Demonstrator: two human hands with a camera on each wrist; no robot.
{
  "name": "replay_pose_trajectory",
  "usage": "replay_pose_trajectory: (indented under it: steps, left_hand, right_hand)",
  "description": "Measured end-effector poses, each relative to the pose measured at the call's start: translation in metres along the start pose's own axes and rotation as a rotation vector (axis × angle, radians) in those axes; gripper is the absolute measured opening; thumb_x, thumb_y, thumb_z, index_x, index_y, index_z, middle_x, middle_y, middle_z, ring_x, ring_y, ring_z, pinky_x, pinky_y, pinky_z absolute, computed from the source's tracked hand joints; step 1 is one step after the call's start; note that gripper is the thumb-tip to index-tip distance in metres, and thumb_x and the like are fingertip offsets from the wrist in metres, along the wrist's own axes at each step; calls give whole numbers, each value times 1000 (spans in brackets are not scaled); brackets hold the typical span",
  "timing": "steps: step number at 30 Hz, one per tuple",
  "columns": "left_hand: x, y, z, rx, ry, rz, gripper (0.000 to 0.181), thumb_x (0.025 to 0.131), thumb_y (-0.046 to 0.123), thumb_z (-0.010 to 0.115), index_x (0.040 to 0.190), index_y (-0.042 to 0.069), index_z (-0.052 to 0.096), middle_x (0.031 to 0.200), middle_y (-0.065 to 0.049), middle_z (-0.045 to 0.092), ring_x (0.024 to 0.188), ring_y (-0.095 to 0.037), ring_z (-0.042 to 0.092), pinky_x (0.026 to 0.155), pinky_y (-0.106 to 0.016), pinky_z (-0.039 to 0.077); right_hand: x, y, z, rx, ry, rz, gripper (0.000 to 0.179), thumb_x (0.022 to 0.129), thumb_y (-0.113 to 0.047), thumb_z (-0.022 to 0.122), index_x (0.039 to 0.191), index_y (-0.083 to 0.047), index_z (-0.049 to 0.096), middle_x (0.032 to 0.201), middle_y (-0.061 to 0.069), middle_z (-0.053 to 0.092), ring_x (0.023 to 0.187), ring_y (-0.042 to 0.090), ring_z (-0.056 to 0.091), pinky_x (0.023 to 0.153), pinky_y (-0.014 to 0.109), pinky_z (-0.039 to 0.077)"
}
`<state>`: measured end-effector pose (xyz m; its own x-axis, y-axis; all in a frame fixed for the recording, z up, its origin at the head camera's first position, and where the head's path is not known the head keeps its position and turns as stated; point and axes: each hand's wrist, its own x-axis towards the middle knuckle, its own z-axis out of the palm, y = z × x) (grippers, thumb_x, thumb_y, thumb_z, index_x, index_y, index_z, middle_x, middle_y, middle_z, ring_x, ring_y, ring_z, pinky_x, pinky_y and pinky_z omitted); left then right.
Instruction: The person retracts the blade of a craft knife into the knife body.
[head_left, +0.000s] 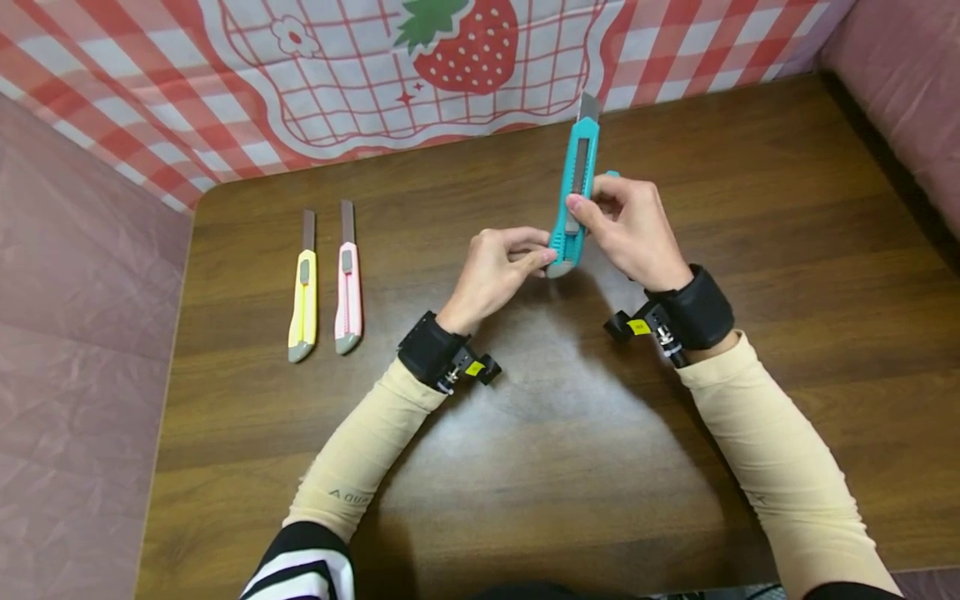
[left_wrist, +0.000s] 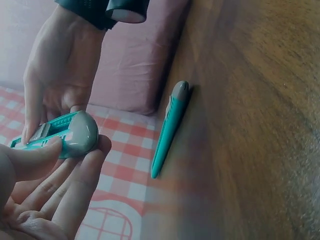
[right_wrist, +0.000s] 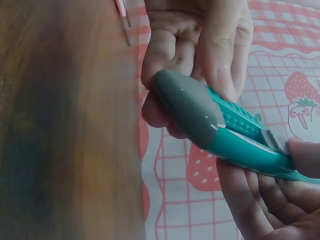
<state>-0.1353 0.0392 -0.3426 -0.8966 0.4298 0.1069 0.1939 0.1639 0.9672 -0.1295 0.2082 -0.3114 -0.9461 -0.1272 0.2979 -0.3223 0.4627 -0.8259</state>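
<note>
Held up above the table is a teal box cutter (head_left: 567, 179), tilted, with its blade (head_left: 588, 107) out at the top. My left hand (head_left: 491, 268) pinches its grey butt end (right_wrist: 187, 102) between thumb and fingers. Higher on the body, my right hand (head_left: 637, 229) grips it, with the thumb at the grey slider (right_wrist: 275, 140). On the table lies a second teal box cutter (left_wrist: 171, 130), mostly hidden behind the right hand in the head view.
A yellow box cutter (head_left: 303, 300) and a pink box cutter (head_left: 348, 300) lie side by side on the left of the wooden table (head_left: 540, 467), blades out. A red checked cloth (head_left: 337, 83) with a strawberry print hangs along the back edge.
</note>
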Motion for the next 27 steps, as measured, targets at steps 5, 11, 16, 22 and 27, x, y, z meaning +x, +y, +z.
replay_pose_trajectory:
  steps: [5, 11, 16, 22, 27]
  left_hand:
    - [0, -1, -3, -18, 4, 3, 16, 86, -3, 62, 100, -10, 64, 89, -23, 68, 75, -20, 66, 71, -39, 58]
    - [1, 0, -5, -21, 19, 7, 18, 86, -3, 62, 102, -11, 62, 90, -24, 67, 76, -21, 66, 72, -41, 58]
    - [1, 1, -5, -27, 15, -6, 20, 86, -3, 62, 104, -11, 62, 91, -25, 67, 76, -20, 66, 72, -41, 58]
    - [6, -16, -3, -21, -11, 6, 18, 86, 3, 64, 102, -5, 65, 88, -16, 69, 74, -13, 65, 70, -37, 59]
    - [10, -33, -1, -12, -13, 30, 17, 86, 7, 65, 101, -1, 66, 87, -11, 70, 73, -9, 65, 68, -34, 59]
  right_hand:
    - [1, -1, 2, 26, 15, -12, 19, 92, -7, 58, 93, 11, 63, 76, 20, 61, 58, 21, 52, 52, 19, 41]
    - [2, 4, 2, 84, -34, 21, 20, 92, -8, 56, 97, 10, 63, 81, 22, 62, 60, 19, 59, 56, 17, 49]
    - [1, 6, 3, 83, -39, 34, 21, 93, -9, 56, 96, 10, 64, 77, 22, 62, 55, 17, 57, 53, 18, 49]
    - [1, 4, 4, 61, -31, 53, 25, 94, -12, 54, 92, 11, 64, 74, 23, 62, 56, 23, 56, 52, 18, 47]
    - [0, 4, 6, 49, -26, 58, 27, 95, -13, 53, 88, 11, 64, 72, 24, 61, 57, 22, 53, 51, 18, 46]
